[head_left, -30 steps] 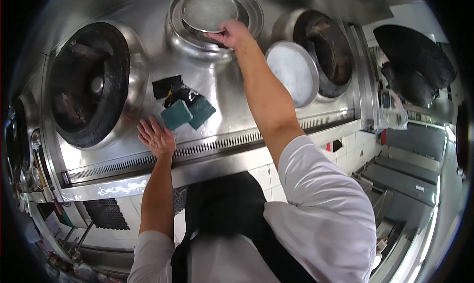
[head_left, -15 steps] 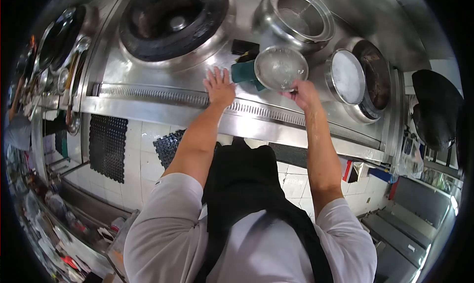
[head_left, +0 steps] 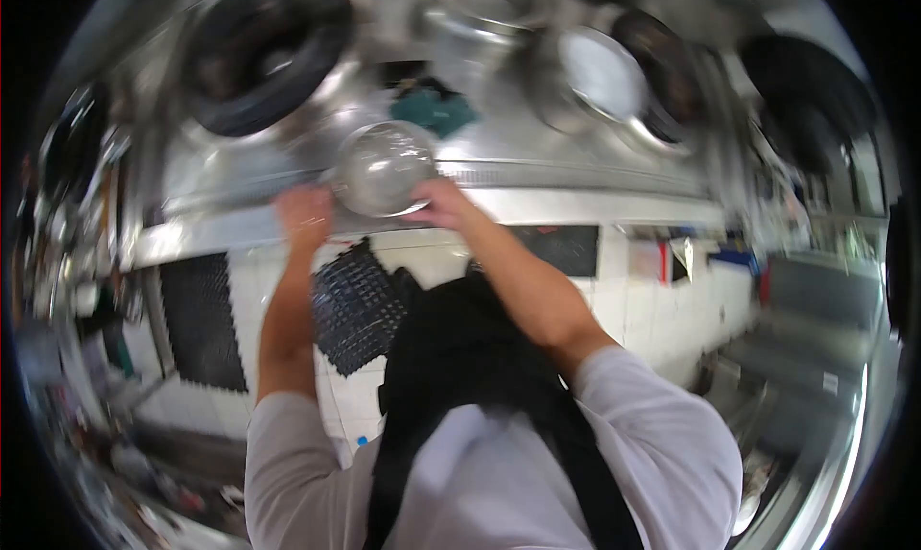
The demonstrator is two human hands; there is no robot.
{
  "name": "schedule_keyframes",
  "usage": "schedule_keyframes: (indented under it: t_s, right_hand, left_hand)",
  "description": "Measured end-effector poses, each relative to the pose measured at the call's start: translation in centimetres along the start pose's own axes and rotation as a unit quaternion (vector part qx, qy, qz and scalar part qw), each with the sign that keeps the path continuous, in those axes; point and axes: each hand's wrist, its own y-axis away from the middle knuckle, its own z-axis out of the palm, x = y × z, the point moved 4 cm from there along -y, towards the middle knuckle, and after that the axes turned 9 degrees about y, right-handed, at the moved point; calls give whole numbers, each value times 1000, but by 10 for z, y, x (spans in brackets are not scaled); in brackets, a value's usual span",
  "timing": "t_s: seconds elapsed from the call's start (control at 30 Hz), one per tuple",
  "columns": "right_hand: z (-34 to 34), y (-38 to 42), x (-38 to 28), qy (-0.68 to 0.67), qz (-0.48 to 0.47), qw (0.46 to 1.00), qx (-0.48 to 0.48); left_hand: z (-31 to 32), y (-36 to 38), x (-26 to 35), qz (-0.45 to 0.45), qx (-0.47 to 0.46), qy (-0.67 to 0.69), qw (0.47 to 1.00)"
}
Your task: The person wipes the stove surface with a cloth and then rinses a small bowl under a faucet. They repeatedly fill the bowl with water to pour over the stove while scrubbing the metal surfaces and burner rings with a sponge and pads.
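Note:
My right hand (head_left: 439, 203) is closed on the near right rim of a round metal bowl (head_left: 386, 169), which shines as if wet inside. The bowl hangs over the slotted front channel of the steel counter (head_left: 576, 163). Close to the bowl's left side is my left hand (head_left: 305, 212), at the counter's front edge, its fingers smeared by motion. A crumpled green cloth (head_left: 434, 114) lies on the counter just beyond the bowl.
A large black-ringed wok burner (head_left: 336, 32) fills the back left. Toward the back stand a steel pot (head_left: 465, 36) and, to its right, a vessel with white contents (head_left: 602, 73). Black rubber mats (head_left: 359, 305) lie on the tiled floor below.
My view has swung to the right. The right hand has brought the bowl left and nearer, off the green cloth. My left hand has drawn back from the counter top to its front edge.

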Motion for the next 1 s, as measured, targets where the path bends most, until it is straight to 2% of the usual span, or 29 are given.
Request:
schedule_keyframes:
  t_s: [0.03,0.07,0.1,0.13,0.2,0.3,0.4,0.43,0.47,0.53,0.6,0.67,0.77,0.87,1.0]
  right_hand:
    - [-5,-14,17,141,-118,980,-74]
    - [4,-7,20,57,-84,995,-20]
    - [12,2,22,-32,-60,997,38]
    - [19,4,22,-84,-45,995,33]
    - [6,8,24,-130,-27,991,3]
    - [-27,40,16,-146,-31,989,6]
    - [-76,91,5,-192,-64,978,50]
    - [-95,108,1,-203,-107,971,62]
    - [-115,128,-6,-204,-97,970,85]
    - [-158,169,-19,-208,-73,967,128]
    - [-214,190,-21,-183,-74,972,127]
    - [-255,226,-37,-144,-72,968,192]
    - [-313,269,-57,-163,-90,957,225]
    - [-364,308,-67,-174,-128,940,265]
    - [-413,341,-65,-159,-233,892,353]
  left_hand:
    - [-11,5,-14,-61,-39,17,997]
    - [13,29,-40,129,142,-124,973]
    - [-7,12,-38,-171,-34,-52,983]
    - [-7,14,-31,-169,25,-122,978]
    - [1,18,-17,-205,53,-179,961]
    - [13,14,40,-116,-56,-131,983]
    - [42,20,137,62,-83,-61,993]
    - [46,19,177,106,-75,-31,991]
    - [48,17,220,150,-69,-2,986]
    - [60,4,296,192,-174,60,964]
    - [72,-13,375,234,-315,131,910]
    - [123,-8,424,345,-229,77,907]
    - [125,-30,517,212,-442,48,870]
    - [140,-28,561,247,-314,26,916]
    - [141,-24,567,267,-294,76,915]
